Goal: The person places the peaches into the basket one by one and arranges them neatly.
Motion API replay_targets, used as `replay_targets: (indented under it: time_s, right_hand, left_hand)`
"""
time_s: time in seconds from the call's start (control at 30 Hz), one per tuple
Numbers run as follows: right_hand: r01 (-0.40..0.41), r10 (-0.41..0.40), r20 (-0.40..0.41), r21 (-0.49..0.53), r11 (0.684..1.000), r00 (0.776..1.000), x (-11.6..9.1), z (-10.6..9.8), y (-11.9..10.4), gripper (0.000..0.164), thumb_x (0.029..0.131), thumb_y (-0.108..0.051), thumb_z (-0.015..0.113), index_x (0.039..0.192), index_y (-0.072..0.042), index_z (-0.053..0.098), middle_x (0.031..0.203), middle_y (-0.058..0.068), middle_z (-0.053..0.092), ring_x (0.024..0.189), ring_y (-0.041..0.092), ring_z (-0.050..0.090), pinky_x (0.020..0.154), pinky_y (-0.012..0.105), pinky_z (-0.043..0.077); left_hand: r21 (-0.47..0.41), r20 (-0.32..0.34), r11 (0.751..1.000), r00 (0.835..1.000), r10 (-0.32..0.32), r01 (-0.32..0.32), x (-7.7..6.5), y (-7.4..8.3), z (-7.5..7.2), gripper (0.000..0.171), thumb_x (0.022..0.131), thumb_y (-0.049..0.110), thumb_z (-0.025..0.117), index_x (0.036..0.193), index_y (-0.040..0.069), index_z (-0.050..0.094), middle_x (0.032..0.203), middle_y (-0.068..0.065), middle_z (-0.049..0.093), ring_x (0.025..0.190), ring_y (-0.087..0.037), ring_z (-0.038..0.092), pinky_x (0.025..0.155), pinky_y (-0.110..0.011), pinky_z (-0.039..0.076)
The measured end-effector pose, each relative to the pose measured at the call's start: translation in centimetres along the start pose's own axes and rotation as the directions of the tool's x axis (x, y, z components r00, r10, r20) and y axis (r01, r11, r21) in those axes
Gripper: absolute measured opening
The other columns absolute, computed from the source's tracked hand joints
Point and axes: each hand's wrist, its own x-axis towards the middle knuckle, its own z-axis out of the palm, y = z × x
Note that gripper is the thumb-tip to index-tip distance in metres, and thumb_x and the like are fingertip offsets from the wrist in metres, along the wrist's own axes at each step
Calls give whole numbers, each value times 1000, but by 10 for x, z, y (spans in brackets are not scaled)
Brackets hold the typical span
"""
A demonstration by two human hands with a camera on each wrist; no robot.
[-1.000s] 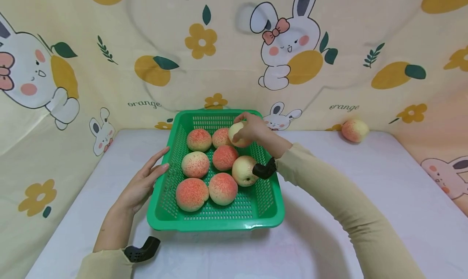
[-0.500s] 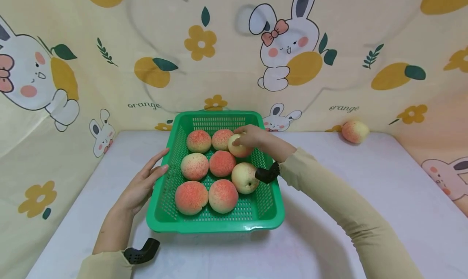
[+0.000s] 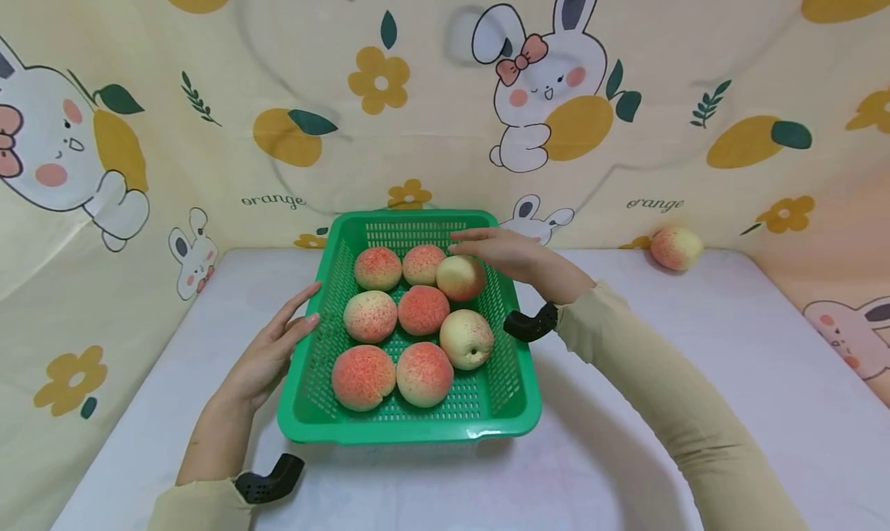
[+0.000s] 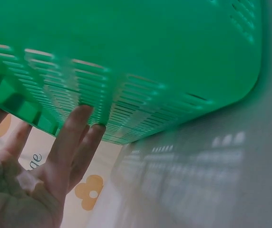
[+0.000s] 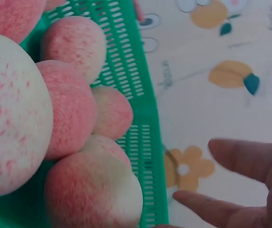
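Observation:
A green plastic basket [image 3: 403,429] holds several peaches with red and pale yellow skins. My left hand [image 3: 267,353] is at the basket's left side with its fingers straight; in the left wrist view, fingertips [image 4: 82,111] rest against the slotted outer wall. Over the basket's back right part hovers my right hand [image 3: 511,254], fingers extended and holding nothing. Just below it lies a yellow-red peach [image 3: 461,278], which also shows in the right wrist view as the lowest peach [image 5: 93,190]. A pale peach [image 3: 467,339] sits in front of that one.
A single peach [image 3: 677,249] lies at the table's back right, by the patterned cloth [image 3: 417,152] that hangs behind. The basket stands on a white tabletop [image 3: 605,446]. Black wrist cameras [image 3: 271,478] are strapped over both sleeves.
My right hand has lowered the yellow-red peach into the basket's back right, let go of it and drawn slightly up and right. The left hand stays at the basket's side.

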Motion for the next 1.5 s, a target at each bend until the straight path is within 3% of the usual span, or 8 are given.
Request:
replay_targets:
  time_s: [0.07, 0.3, 0.43, 0.9, 1.17, 1.4, 1.5]
  right_hand:
    - [39, -40, 11, 57, 998, 999, -2, -6, 5, 56, 100, -27, 49, 149, -8, 32, 158, 8, 23, 148, 26, 11, 121, 46, 12]
    - [127, -131, -9, 311, 942, 991, -6, -18, 21, 54, 101, -16, 48, 149, 1, 28, 159, 10, 19, 147, 22, 16, 119, 36, 22]
    - [154, -150, -40, 391, 908, 988, -9, -20, 28, 53, 101, -13, 49, 148, 1, 30, 158, 10, 21, 146, 22, 21, 117, 36, 27]
    - [266, -239, -117, 486, 833, 964, -21, -28, 46, 53, 99, -12, 53, 146, 2, 34, 148, 17, 39, 138, 30, 37, 108, 33, 40]
    - [300, -246, -172, 507, 808, 954, -28, -37, 56, 56, 98, -14, 55, 147, 2, 33, 149, 23, 33, 135, 28, 42, 108, 33, 40]
    - [355, -264, -245, 504, 787, 933, -31, -44, 70, 52, 97, -12, 57, 144, 3, 38, 130, 8, 56, 121, 21, 56, 103, 28, 45]
    - [357, -241, -284, 493, 793, 928, -33, -48, 76, 48, 96, -13, 58, 141, -1, 44, 126, 4, 59, 116, 18, 58, 100, 26, 47]
  left_hand:
    - [4, -3, 1000, 1000, -1, 1, 0, 0, 0, 58, 101, 38, 47, 153, 32, 20, 118, -1, 57, 98, -13, 66, 79, -36, 58]
    - [-1, -3, 1000, 1000, -3, 3, 1, 1, 0, 58, 101, 38, 47, 153, 33, 20, 119, -1, 56, 97, -14, 67, 78, -37, 58]
    - [-12, -1, 1000, 1000, -1, 1, 0, 2, 0, 58, 101, 37, 46, 153, 32, 20, 118, 2, 58, 96, -13, 67, 77, -36, 58]
    - [-26, 17, 1000, 1000, 14, -14, -1, 1, 1, 57, 102, 35, 45, 153, 31, 19, 117, 1, 58, 96, -13, 67, 77, -34, 58]
    - [-39, 23, 999, 1000, 14, -14, -1, 0, 1, 56, 103, 34, 44, 153, 32, 19, 119, 0, 56, 98, -13, 66, 78, -34, 58]
    - [-33, 19, 999, 1000, 9, -8, -2, 0, 1, 57, 103, 34, 44, 153, 31, 19, 118, 1, 57, 98, -13, 66, 78, -33, 58]
    - [-30, 16, 1000, 1000, 8, -8, -3, 0, 2, 57, 102, 35, 45, 153, 32, 19, 117, 2, 57, 97, -12, 66, 78, -33, 58]
